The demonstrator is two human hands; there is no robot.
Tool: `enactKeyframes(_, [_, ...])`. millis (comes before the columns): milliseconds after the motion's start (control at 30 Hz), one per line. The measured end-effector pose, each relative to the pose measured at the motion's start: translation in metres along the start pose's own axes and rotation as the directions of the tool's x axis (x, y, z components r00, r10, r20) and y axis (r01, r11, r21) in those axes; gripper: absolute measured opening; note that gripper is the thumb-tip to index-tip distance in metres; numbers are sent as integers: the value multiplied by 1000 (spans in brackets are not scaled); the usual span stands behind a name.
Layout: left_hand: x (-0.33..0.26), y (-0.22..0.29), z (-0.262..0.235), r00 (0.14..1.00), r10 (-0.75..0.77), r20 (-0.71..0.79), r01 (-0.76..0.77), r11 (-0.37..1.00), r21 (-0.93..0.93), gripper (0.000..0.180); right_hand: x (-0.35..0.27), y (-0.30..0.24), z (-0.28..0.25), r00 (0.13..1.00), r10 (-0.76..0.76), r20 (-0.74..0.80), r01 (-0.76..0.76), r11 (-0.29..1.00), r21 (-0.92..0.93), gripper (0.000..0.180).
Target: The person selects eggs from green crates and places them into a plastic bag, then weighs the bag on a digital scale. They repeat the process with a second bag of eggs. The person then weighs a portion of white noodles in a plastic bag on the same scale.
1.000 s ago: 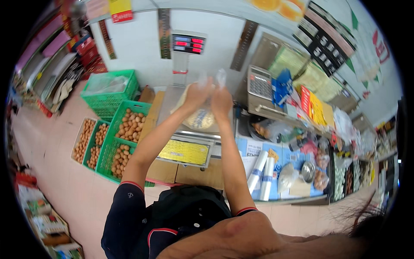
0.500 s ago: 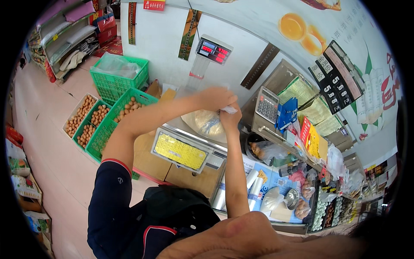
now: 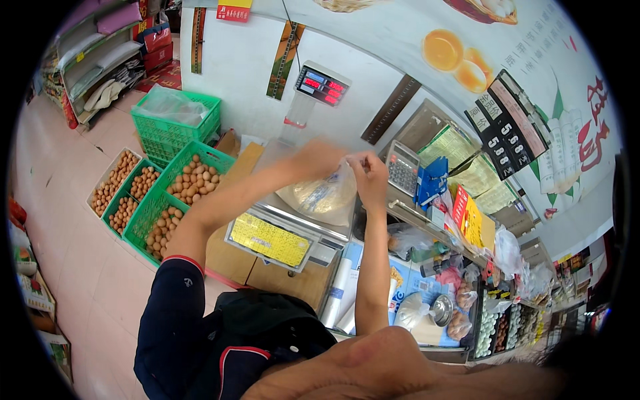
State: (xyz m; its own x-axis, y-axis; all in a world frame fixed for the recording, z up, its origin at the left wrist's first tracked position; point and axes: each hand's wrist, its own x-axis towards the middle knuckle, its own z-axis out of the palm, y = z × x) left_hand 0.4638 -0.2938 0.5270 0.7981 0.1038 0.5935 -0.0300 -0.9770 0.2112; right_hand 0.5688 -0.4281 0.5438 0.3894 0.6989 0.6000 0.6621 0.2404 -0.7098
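A clear plastic bag [image 3: 322,202] with pale yellowish contents rests on the metal platform of a weighing scale [image 3: 270,239], which has a yellow panel on its front. My right hand [image 3: 371,175] pinches the gathered top of the bag at its right side. My left hand [image 3: 321,159] is just left of that top, smeared by motion, so its fingers cannot be made out. On a post behind the platform, the scale's display [image 3: 322,85] glows with red digits. What is inside the bag shows only dimly through the plastic.
Green crates [image 3: 150,223] of brown eggs stand on the left, with stacked green crates [image 3: 177,123] behind. To the right, a ledge holds a calculator [image 3: 403,168] and a blue holder [image 3: 431,180]. Below lie plastic rolls [image 3: 337,293] and a metal bowl [image 3: 441,310].
Both hands were close together at the bag's top. My left hand has moved left and slightly down, away from the right, which still pinches the bag. The view has shifted a little.
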Motion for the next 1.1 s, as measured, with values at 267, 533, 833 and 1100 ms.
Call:
enactKeyframes(267, [-18, 1, 23, 949, -34, -313, 5, 996, -92, 18, -13, 48, 34, 962, 243, -122, -152, 854, 497, 15])
enactKeyframes(533, [-6, -18, 19, 992, -128, 17, 112, 789, -604, 14, -25, 50, 33, 991, 118, -68, -98, 965, 242, 41])
enactKeyframes(833, [5, -22, -4, 846, -207, 491, 520, 524, -675, 31, -31, 35, 36, 941, -175, -290, 75, 943, -324, 34])
enactKeyframes(1100, [2, -40, -13, 803, -11, 596, 482, 600, -638, 22, -26, -18, 26, 979, 204, -1, -189, 904, -384, 27])
